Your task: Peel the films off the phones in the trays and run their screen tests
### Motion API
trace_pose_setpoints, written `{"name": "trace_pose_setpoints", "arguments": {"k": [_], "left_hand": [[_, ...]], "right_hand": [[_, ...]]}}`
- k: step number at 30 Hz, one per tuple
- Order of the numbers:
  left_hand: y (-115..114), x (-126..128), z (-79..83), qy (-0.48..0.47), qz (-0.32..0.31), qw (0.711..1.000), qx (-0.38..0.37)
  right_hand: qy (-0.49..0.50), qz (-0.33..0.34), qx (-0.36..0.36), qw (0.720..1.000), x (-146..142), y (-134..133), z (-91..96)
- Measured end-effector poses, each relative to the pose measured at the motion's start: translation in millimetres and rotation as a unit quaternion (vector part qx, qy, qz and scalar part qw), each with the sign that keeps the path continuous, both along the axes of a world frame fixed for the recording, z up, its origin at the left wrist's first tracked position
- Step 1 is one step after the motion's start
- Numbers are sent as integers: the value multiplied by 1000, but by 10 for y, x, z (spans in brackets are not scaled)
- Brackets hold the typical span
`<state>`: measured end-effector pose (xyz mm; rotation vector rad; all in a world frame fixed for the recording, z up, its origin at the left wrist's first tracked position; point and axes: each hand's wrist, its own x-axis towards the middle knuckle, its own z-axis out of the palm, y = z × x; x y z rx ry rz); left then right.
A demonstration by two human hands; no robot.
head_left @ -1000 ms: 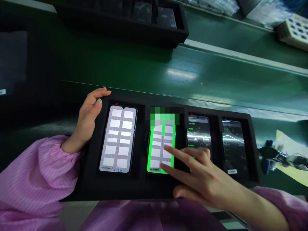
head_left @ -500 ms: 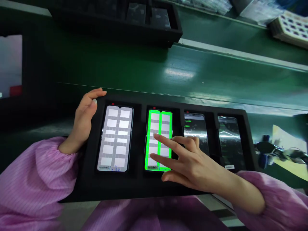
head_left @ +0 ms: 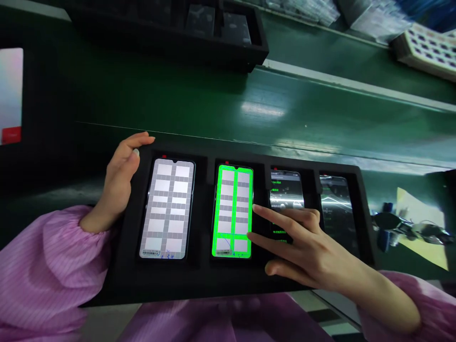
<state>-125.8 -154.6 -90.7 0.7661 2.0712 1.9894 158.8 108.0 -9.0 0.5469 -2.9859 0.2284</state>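
A black foam tray (head_left: 171,285) holds several smartphones in a row of slots. My left hand (head_left: 123,173) rests at the tray's left end, fingers apart, beside a smartphone with a grey-and-white grid (head_left: 167,209). The second smartphone (head_left: 228,204) shows the same kind of grid with bright green lines along its edges, down its middle and across its lower part. At its right edge are two fingertips of my right hand (head_left: 299,242), fingers spread. Partly behind that hand lies a dark-screened smartphone with green text (head_left: 287,190). The rightmost smartphone (head_left: 338,209) looks dark and reflective.
Another black tray (head_left: 228,47) stands at the back of the green bench (head_left: 171,95). A white rack with holes (head_left: 427,47) is at the far right, near clear plastic bags (head_left: 306,12). Glasses (head_left: 388,221) lie on yellow paper (head_left: 420,209). A lit screen (head_left: 10,90) shows at left.
My right hand has slid rightward across the second smartphone to its right edge. A green row now crosses the lower part of its grid. My left hand stays at the tray.
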Motion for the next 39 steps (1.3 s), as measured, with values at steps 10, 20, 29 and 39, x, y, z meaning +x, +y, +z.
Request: {"name": "trace_pose_setpoints", "arguments": {"k": [10,20,29,39], "left_hand": [[-14,0,-8,-3,-5,1000,7],[-24,1,-10,3,0,1000,-11],[-23,6,-14,22,-3,1000,-15],[-5,20,2,5,1,1000,-19]], "right_hand": [[-2,-10,28,1000,-292,-86,-28],[10,-9,-6,1000,-616,-136,-83],[-34,-35,-16,999,-231,289,-40],[-4,-6,-10,1000,-651,58,-53]]}}
